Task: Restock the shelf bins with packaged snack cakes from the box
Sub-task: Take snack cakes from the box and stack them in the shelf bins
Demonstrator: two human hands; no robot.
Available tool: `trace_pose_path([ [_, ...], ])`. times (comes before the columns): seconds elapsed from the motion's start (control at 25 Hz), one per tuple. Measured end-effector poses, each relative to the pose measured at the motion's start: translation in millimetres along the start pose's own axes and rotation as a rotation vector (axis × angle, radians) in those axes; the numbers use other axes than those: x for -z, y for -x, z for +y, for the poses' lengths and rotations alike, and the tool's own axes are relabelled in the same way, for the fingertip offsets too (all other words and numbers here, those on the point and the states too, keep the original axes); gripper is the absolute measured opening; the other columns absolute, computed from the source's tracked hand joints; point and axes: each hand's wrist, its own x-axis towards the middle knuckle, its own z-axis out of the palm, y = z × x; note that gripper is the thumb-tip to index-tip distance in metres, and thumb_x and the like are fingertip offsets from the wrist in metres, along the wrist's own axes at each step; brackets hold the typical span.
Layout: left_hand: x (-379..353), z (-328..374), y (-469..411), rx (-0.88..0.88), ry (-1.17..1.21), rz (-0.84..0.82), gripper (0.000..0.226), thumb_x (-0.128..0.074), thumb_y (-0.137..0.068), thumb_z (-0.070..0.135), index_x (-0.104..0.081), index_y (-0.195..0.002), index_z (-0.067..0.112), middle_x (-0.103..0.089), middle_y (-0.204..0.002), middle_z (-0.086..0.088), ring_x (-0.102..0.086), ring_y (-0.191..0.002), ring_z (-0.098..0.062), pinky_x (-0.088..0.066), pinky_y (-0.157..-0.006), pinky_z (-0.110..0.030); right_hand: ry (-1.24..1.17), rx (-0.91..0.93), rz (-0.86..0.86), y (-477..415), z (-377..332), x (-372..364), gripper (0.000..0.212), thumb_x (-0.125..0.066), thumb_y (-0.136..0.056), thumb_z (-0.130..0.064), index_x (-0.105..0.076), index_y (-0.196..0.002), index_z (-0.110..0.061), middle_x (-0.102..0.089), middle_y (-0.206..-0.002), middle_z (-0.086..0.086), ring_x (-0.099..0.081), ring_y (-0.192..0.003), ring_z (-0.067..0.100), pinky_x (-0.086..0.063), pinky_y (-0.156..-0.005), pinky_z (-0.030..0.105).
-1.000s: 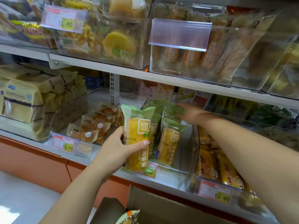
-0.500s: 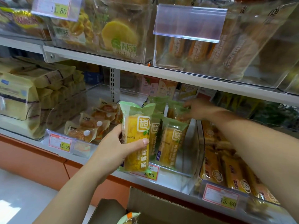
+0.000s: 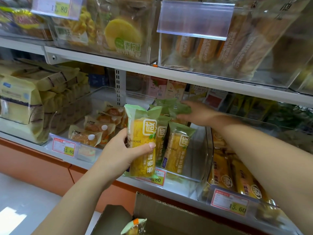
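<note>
Left hand (image 3: 122, 155) clamps an upright snack cake packet (image 3: 143, 143), green-topped, yellow below; right hand (image 3: 198, 114) touches far packets (image 3: 169, 103), grip unclear.

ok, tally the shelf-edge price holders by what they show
15.60 tag: 2
11.80 tag: 1
Tag partly behind the held cake pack, price unclear: 1
Blank clear holder: 1
Total: 5
</note>
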Motion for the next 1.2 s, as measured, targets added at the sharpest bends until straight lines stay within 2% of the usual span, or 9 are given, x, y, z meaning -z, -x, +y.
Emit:
trace_pose_path([
  [0.12, -0.1, -1.2, -1.1, 0.005, -0.007, 0.008, 0.039, -0.077, -0.07, 0.043, -0.06, -0.105, 0.037, -0.071, -0.092, 0.024, -0.069, -0.084, 0.004, -0.053, -0.057, -0.014, 0.181, -0.008, 0.012, 26.6, -12.9, 19.2, 0.058, -0.058, -0.081, -0.066, -0.056, -0.118, -0.022, -0.06, -0.116, 0.001, -0.057, -0.098, 0.016, -0.05, -0.082, 0.034],
  [0.28, -0.1, -2.3, -1.7, 0.001, -0.018, 0.021, 0.036, -0.078, -0.074, 0.04, -0.061, -0.105, 0.035, -0.072, -0.091, 0.02, -0.069, -0.082, 0.003, -0.053, -0.056, -0.014, 0.345, -0.056, -0.279, 65.7, -38.9, -2.4, 0.089, -0.066, -0.069, -0.072, -0.041, -0.141, -0.026, -0.054, -0.134, -0.001, -0.056, -0.109, 0.02, -0.049, -0.081, 0.029],
  [0.4, 1.1, -4.0, -1.4, -0.002, -0.009, 0.013, 0.036, -0.078, -0.075, 0.039, -0.06, -0.106, 0.035, -0.073, -0.092, 0.018, -0.069, -0.081, 0.004, -0.052, -0.056, -0.012, 0.304, -0.195, -0.201, 64.4, -51.0, 21.6, 0.069, -0.069, -0.076, -0.061, -0.054, -0.126, -0.017, -0.059, -0.107, 0.0, -0.056, -0.087, 0.018, -0.041, -0.06, 0.025],
  [0.56, 1.9, -5.0, -3.0, -0.013, -0.018, 0.014, 0.039, -0.079, -0.074, 0.041, -0.06, -0.107, 0.036, -0.073, -0.096, 0.015, -0.068, -0.083, 0.004, -0.052, -0.058, -0.013, 0.411, -0.294, -0.049, 50.9, -44.9, 54.6, 0.053, -0.067, -0.081, -0.055, -0.059, -0.113, -0.013, -0.058, -0.09, 0.001, -0.057, -0.077, 0.017, -0.044, -0.059, 0.024],
  [0.68, 1.2, -5.1, -4.7, -0.026, 0.003, 0.027, 0.038, -0.081, -0.073, 0.039, -0.061, -0.106, 0.036, -0.073, -0.094, 0.017, -0.069, -0.082, 0.002, -0.052, -0.064, -0.016, 0.439, -0.233, 0.039, 40.2, -27.6, 31.9, 0.054, -0.067, -0.082, -0.052, -0.056, -0.123, -0.019, -0.061, -0.104, 0.003, -0.059, -0.089, 0.021, -0.045, -0.067, 0.026],
  [0.84, -2.2, -6.4, -2.6, -0.025, 0.002, -0.006, 0.037, -0.081, -0.072, 0.041, -0.06, -0.102, 0.038, -0.071, -0.089, 0.025, -0.068, -0.079, 0.006, -0.051, -0.062, -0.014, 0.461, -0.206, 0.069, 32.5, -12.4, 18.8, 0.048, -0.066, -0.079, -0.059, -0.06, -0.1, -0.016, -0.062, -0.098, 0.002, -0.057, -0.084, 0.02, -0.048, -0.067, 0.03],
  [1.0, -15.0, 9.2, -14.9, 0.007, 0.131, -0.124, 0.036, -0.08, -0.076, 0.033, -0.063, -0.107, 0.032, -0.075, -0.093, 0.014, -0.072, -0.083, -0.005, -0.057, -0.07, -0.027, 0.278, -0.231, -0.023, 36.4, -13.8, 32.7, 0.076, -0.073, -0.066, -0.066, -0.055, -0.12, -0.017, -0.061, -0.103, 0.0, -0.06, -0.09, 0.019, -0.052, -0.071, 0.03],
  [1.12, -33.7, 14.1, -50.6, 0.054, 0.223, -0.234, 0.05, -0.085, -0.07, 0.032, -0.064, -0.114, 0.022, -0.076, -0.102, 0.001, -0.073, -0.094, -0.017, -0.057, -0.087, -0.042, 0.227, -0.327, 0.033, 43.2, -24.5, 48.0, 0.064, -0.076, -0.072, -0.056, -0.051, -0.117, -0.018, -0.059, -0.1, 0.003, -0.06, -0.089, 0.022, -0.052, -0.072, 0.029],
  [1.2, -46.1, 8.7, -73.6, 0.098, 0.259, -0.265, 0.063, -0.086, -0.064, 0.037, -0.063, -0.119, 0.018, -0.075, -0.105, -0.003, -0.072, -0.097, -0.022, -0.056, -0.092, -0.047, 0.373, -0.37, 0.095, 50.1, -32.7, 53.8, 0.047, -0.068, -0.079, -0.053, -0.049, -0.103, -0.018, -0.054, -0.088, 0.002, -0.056, -0.081, 0.022, -0.053, -0.073, 0.03],
])
